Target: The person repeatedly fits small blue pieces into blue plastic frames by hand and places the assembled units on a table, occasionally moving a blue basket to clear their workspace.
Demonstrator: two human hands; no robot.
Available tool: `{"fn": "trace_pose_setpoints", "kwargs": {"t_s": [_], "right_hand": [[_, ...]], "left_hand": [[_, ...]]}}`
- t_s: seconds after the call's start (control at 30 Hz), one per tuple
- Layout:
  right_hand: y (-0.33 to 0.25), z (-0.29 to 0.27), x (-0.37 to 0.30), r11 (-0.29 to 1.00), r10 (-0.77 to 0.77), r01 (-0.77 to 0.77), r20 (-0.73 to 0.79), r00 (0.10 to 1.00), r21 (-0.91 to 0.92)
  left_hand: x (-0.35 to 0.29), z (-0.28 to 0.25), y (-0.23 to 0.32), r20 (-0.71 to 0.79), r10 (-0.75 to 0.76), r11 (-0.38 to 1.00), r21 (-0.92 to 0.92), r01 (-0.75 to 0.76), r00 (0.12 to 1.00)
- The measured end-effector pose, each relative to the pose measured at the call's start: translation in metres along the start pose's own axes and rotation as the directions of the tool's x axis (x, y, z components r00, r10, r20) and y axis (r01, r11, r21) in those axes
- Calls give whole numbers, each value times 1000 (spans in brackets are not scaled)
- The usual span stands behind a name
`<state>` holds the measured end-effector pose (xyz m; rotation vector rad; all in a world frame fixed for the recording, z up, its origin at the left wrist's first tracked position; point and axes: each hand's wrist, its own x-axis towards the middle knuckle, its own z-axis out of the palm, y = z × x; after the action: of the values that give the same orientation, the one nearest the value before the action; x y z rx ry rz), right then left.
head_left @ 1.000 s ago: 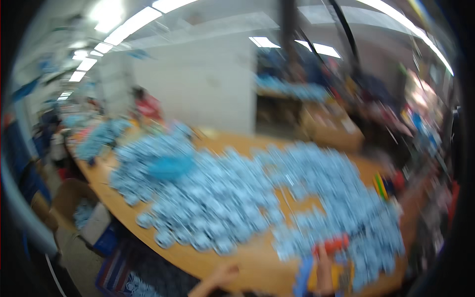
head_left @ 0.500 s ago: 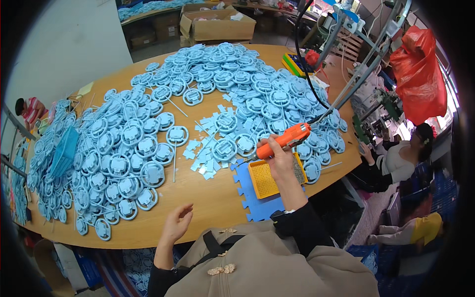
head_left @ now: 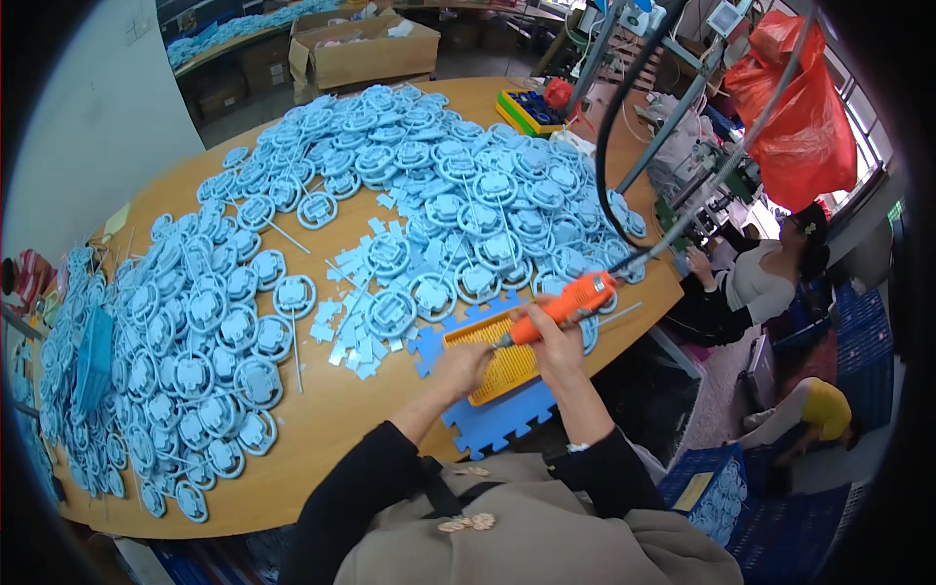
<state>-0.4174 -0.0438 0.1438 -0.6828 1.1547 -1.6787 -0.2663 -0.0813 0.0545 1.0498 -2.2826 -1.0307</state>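
Observation:
My right hand [head_left: 556,349] grips an orange electric screwdriver [head_left: 577,295], its bit pointing left. Close to the bit's tip, my left hand [head_left: 462,370] has its fingers drawn together; whatever they hold is too small or hidden to make out. Both hands are over a yellow perforated tray [head_left: 509,378], partly covered by them. Under the tray lies a blue foam mat [head_left: 499,419] with jigsaw edges. Beyond it are small flat light-blue pieces [head_left: 359,341] and a big heap of round light-blue plastic parts [head_left: 468,195].
A second heap of round blue parts [head_left: 185,361] covers the table's left side, with a blue basket [head_left: 94,361] on it. At the back right stands a yellow-green box [head_left: 526,113]. The screwdriver's cable [head_left: 603,166] hangs from above. A person [head_left: 765,278] sits at the right.
My left hand has moved right and up from the table's front edge to the screwdriver's tip. The screwdriver's tip is now over the tray. The whole view has shifted.

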Motion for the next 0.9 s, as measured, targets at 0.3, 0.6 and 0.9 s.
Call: {"fn": "trace_pose_setpoints", "kwargs": {"t_s": [0.3,0.6,0.9], "right_hand": [[-32,-74,15,955,-115,87,-86,990,-284],[-21,-70,13,914,176,-76,220,959,-399],[20,-78,22,719,-78,417,532,843,-556]], "left_hand": [[24,73,-11,-89,179,978,124,-168,980],[-5,24,-31,-435,-76,984,-177,-3,897],[-60,-14,-57,-444,-263,964,-151,218,856]]}}
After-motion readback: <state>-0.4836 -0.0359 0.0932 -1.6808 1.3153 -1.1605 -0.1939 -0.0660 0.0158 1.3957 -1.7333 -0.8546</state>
